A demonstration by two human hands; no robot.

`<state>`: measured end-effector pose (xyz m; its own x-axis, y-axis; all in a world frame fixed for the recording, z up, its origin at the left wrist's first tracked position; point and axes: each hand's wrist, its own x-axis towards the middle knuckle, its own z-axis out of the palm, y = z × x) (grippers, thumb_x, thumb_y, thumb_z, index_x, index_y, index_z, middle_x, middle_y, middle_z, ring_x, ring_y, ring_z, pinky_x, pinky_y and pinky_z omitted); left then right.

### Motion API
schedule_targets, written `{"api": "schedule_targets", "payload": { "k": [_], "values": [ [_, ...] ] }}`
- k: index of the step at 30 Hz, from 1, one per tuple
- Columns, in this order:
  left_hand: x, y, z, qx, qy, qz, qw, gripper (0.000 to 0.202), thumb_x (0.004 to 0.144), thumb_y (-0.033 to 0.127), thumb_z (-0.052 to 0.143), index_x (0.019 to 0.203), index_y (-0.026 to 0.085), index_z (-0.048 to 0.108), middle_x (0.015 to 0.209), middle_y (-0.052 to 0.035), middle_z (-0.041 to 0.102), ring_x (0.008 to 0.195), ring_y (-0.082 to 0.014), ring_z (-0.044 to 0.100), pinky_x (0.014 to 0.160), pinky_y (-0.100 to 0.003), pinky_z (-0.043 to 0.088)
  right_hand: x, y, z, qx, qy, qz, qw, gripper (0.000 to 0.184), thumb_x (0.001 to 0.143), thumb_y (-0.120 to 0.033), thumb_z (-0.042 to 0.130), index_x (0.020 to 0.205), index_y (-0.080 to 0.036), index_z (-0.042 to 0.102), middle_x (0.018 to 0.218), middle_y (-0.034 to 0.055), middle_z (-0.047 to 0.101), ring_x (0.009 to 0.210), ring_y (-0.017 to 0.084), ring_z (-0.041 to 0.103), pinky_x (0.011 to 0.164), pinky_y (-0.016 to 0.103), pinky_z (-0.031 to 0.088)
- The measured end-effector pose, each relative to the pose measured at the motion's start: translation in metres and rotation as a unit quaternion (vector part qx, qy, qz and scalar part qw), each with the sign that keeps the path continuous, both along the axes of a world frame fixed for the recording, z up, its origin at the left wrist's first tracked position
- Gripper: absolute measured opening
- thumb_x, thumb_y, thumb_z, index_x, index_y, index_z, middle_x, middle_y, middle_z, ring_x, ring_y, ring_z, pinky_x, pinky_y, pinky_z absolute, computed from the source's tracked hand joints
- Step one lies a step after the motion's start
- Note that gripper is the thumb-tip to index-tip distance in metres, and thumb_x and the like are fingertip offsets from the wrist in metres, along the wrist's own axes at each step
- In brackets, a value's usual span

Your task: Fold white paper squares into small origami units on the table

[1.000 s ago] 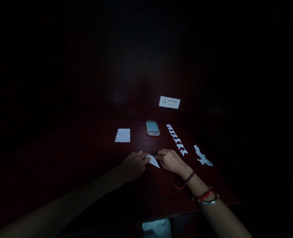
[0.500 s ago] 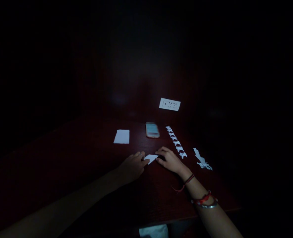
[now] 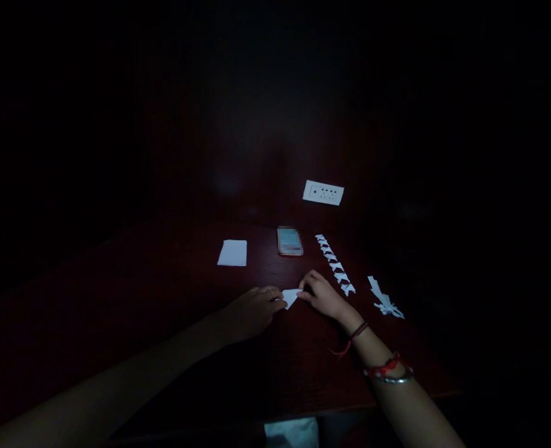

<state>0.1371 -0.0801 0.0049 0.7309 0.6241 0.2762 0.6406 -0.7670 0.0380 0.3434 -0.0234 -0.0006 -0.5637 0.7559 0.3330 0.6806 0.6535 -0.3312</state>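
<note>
A small folded piece of white paper (image 3: 291, 298) lies between my two hands, low over the dark red table. My left hand (image 3: 259, 310) grips its left end, thumb and fingers closed on it. At the right corner, my right hand (image 3: 320, 295) pinches the paper between thumb and fingertips. Beyond my right hand runs a slanting row of several small folded white paper pieces (image 3: 335, 264). To the far right lies a loose heap of white paper strips (image 3: 384, 302). A stack of square white paper (image 3: 232, 253) sits beyond my left hand.
A phone-like rectangle with a blurred bluish face (image 3: 290, 241) lies at the back of the table (image 3: 172, 267). Behind it, a white socket panel (image 3: 323, 193) is on the upright surface. Something pale (image 3: 292, 433) shows below the table's front edge. The surroundings are very dark.
My right hand's fingers have closed in to pinch the paper's right corner. My left hand still holds the other end. The whole view has shifted slightly.
</note>
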Motion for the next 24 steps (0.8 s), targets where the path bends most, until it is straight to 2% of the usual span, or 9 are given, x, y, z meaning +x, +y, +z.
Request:
{"api": "schedule_targets", "payload": {
  "k": [8, 13, 19, 24],
  "values": [
    [-0.012, 0.009, -0.002, -0.030, -0.010, -0.040, 0.999, 0.041, 0.071, 0.006, 0.039, 0.108, 0.024, 0.046, 0.116, -0.0010, 0.042, 0.107, -0.0165, 0.035, 0.091, -0.031, 0.029, -0.002, 0.001, 0.002, 0.002, -0.013, 0.027, 1.000, 0.009, 0.074, -0.022, 0.051, 0.076, -0.015, 0.047, 0.076, 0.0022, 0.047, 0.073, 0.012, 0.044, 0.068, 0.025, 0.035],
    [-0.018, 0.008, 0.006, -0.045, 0.000, -0.080, 0.996, 0.045, 0.072, 0.006, 0.038, 0.113, 0.025, 0.043, 0.120, -0.0012, 0.039, 0.110, -0.0152, 0.034, 0.093, -0.030, 0.027, -0.001, 0.002, 0.002, 0.001, -0.015, 0.036, 0.999, 0.013, 0.075, -0.022, 0.050, 0.086, -0.015, 0.049, 0.082, 0.0040, 0.049, 0.079, 0.013, 0.045, 0.072, 0.025, 0.035],
    [-0.020, 0.010, 0.009, -0.062, -0.015, -0.086, 0.994, 0.047, 0.069, 0.003, 0.039, 0.109, 0.026, 0.046, 0.119, -0.0003, 0.040, 0.111, -0.0156, 0.032, 0.093, -0.031, 0.026, -0.002, 0.002, 0.001, -0.014, -0.021, 0.018, 1.000, 0.004, 0.073, -0.017, 0.051, 0.076, -0.014, 0.052, 0.076, 0.0032, 0.048, 0.073, 0.012, 0.045, 0.069, 0.024, 0.036],
    [-0.021, 0.012, 0.006, -0.051, -0.019, -0.078, 0.995, 0.045, 0.069, 0.005, 0.041, 0.108, 0.027, 0.046, 0.121, 0.0003, 0.038, 0.113, -0.0172, 0.029, 0.093, -0.032, 0.027, -0.006, -0.001, 0.001, 0.023, -0.017, 0.008, 1.000, 0.002, 0.074, -0.016, 0.049, 0.074, -0.015, 0.050, 0.077, 0.0036, 0.047, 0.076, 0.013, 0.044, 0.070, 0.025, 0.035]
  ]
}}
